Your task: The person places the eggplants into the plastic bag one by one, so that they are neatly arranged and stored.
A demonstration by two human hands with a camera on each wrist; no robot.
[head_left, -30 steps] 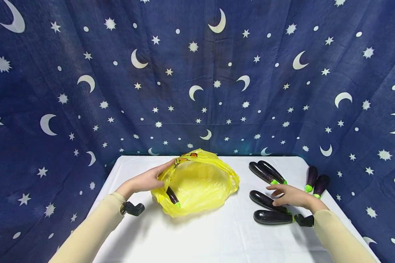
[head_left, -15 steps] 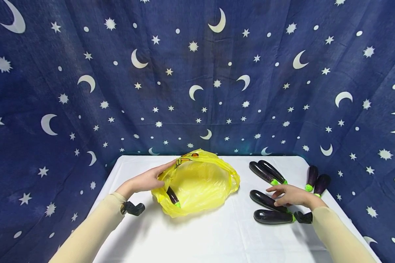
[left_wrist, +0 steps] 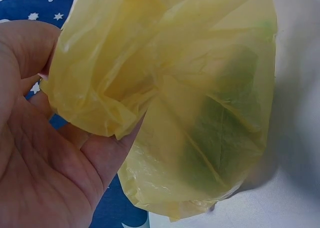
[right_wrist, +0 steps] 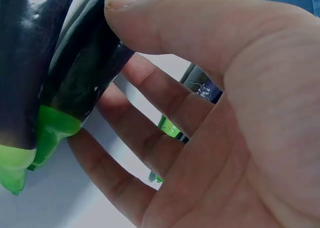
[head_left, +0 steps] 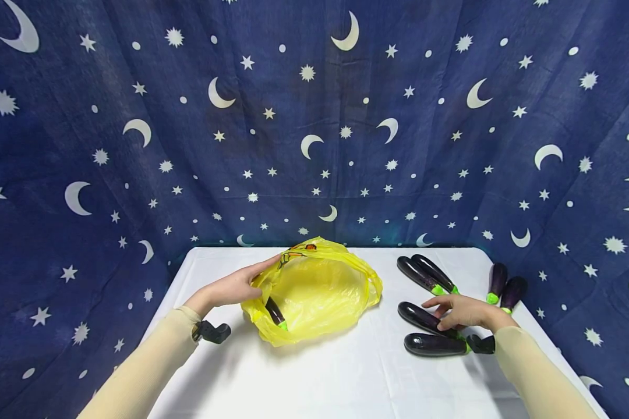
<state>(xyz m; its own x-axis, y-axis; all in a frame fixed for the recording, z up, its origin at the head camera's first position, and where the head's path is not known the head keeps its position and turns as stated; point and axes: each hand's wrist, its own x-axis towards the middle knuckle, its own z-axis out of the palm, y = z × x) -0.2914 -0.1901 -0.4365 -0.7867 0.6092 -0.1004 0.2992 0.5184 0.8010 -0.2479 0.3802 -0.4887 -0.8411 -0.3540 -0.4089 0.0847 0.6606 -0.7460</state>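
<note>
My left hand (head_left: 230, 288) grips the left rim of a yellow plastic bag (head_left: 325, 302), thumb and fingers pinching the film. The bag's mouth stands wide toward me, and an eggplant (head_left: 275, 310) with a green stem lies inside at its left. A dark shape shows through the film (left_wrist: 220, 138) in the left wrist view. On the right, my right hand (head_left: 469, 311) holds a dark eggplant (head_left: 416, 315) near its stem end, with the thumb on one side and fingertips on the other (right_wrist: 85, 67). Another eggplant (head_left: 435, 344) lies just in front, close beside it.
Two eggplants (head_left: 418, 273) lie side by side behind my right hand. Another pair (head_left: 497, 282) sits at the table's right edge. A white cloth covers the table (head_left: 314, 384); a dark blue curtain (head_left: 314, 174) with moons and stars rises behind.
My right hand has lowered slightly and its thumb and fingers have closed in on the eggplant. The left hand and the bag look unchanged.
</note>
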